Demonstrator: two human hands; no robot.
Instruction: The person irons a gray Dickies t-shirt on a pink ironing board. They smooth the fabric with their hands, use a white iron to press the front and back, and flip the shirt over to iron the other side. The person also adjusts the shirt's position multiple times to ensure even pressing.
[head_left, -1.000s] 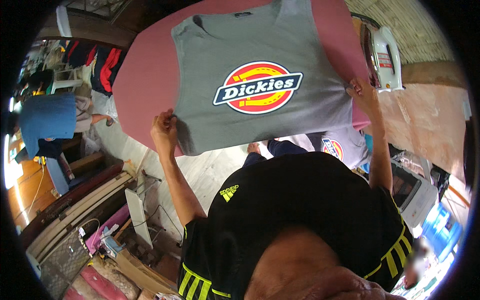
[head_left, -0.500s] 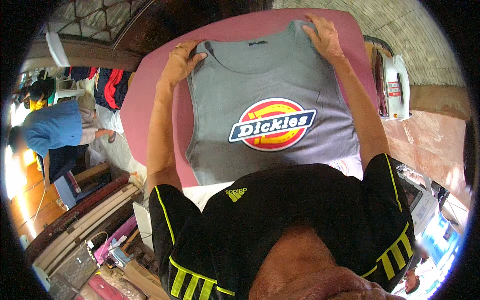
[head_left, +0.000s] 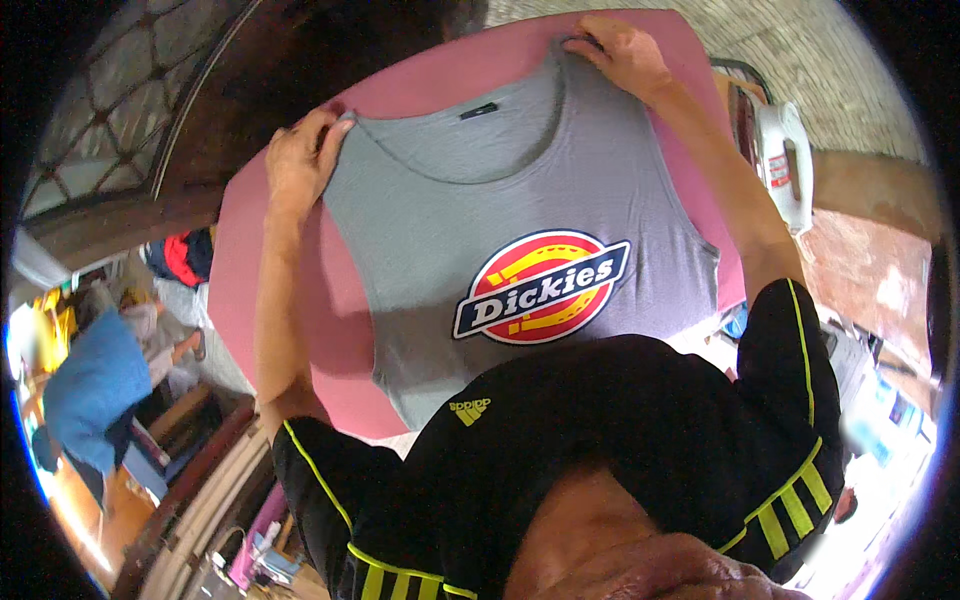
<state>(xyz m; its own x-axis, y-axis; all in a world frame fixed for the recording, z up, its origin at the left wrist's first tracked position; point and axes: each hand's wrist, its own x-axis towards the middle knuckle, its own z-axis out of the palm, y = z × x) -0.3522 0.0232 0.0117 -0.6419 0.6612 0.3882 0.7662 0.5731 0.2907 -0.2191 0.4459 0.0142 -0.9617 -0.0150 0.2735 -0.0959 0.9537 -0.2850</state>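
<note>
A: Where is the garment now?

B: The grey sleeveless shirt [head_left: 475, 222] lies face up on the pink padded board [head_left: 234, 250], shoulders toward the far edge. Its round print [head_left: 542, 288] faces up, and its hem is hidden behind the wearer's black top [head_left: 600, 420].

A: And the hands?

B: The left hand [head_left: 302, 160] has thumb and fingers drawn together on the left shoulder strap, near the board's far left edge. The right hand [head_left: 625, 60] pinches the other strap close to the far edge, toward the far right corner. Neither seems to hold anything else.

A: What's different?

B: A second ago they gripped the shirt low down, at its sides; now they have the straps. Half a second ago the left hand was looser there, and the neck opening looked narrower.

A: So what does that give?

B: The shoulder end is spread, I'd judge, with the neckline drawn wide and the front fairly flat.

A: Anything close by?

B: A white iron [head_left: 772, 142], just past the right edge, apart from both hands.
</note>
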